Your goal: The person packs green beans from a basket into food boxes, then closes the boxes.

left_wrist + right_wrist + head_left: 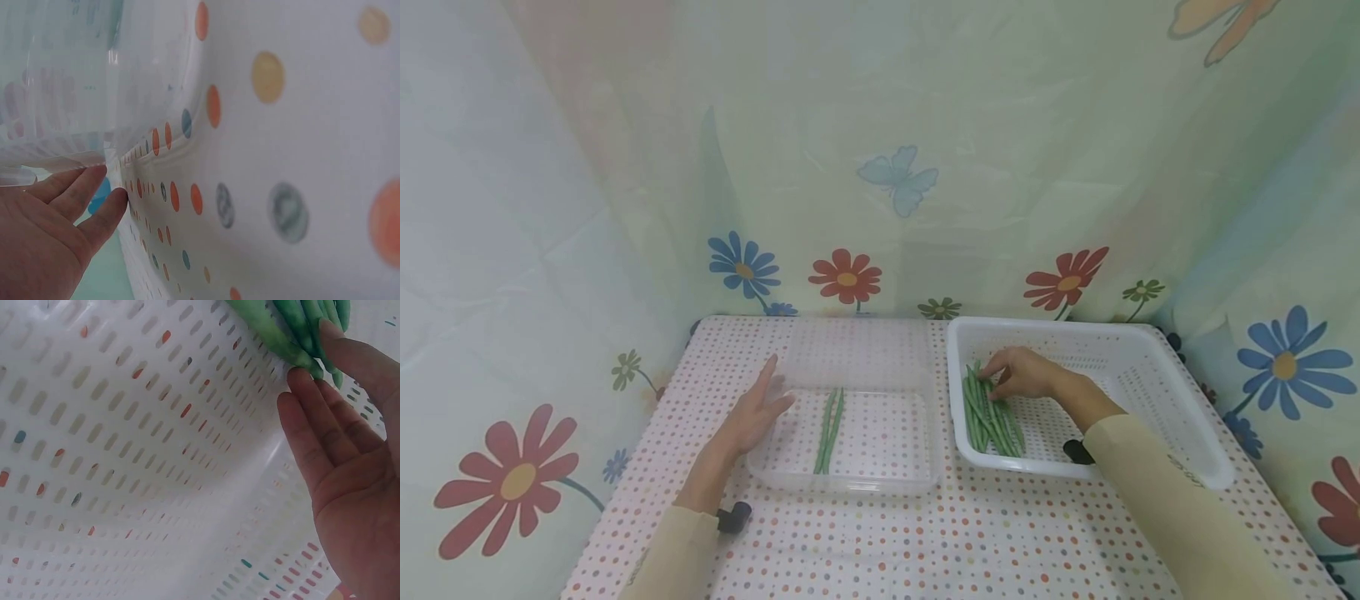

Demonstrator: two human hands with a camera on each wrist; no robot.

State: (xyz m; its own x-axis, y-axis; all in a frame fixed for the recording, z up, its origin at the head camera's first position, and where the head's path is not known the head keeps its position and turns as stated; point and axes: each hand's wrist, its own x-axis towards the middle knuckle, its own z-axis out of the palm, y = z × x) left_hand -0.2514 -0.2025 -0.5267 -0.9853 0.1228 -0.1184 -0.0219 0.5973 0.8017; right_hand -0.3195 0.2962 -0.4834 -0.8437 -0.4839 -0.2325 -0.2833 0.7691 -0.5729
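Observation:
In the head view, a clear plastic box (880,433) stands left of centre with its lid (857,350) folded back behind it. Two green beans (829,433) lie lengthwise inside. My left hand (758,417) is at the box's left side, fingers spread, fingertips (95,174) right at the rim in the left wrist view. To the right, a white perforated basket (1082,329) has a pile of green beans (988,421) along its left end. My right hand (1022,372) reaches into that pile, and its thumb and fingers (306,381) pinch at bean ends (306,337).
A white tablecloth (880,550) with coloured dots covers the table. Flower-printed curtains (895,250) hang close behind it and on both sides. The basket's right part shows its bare slotted floor (112,456). A gap of tablecloth separates box and basket.

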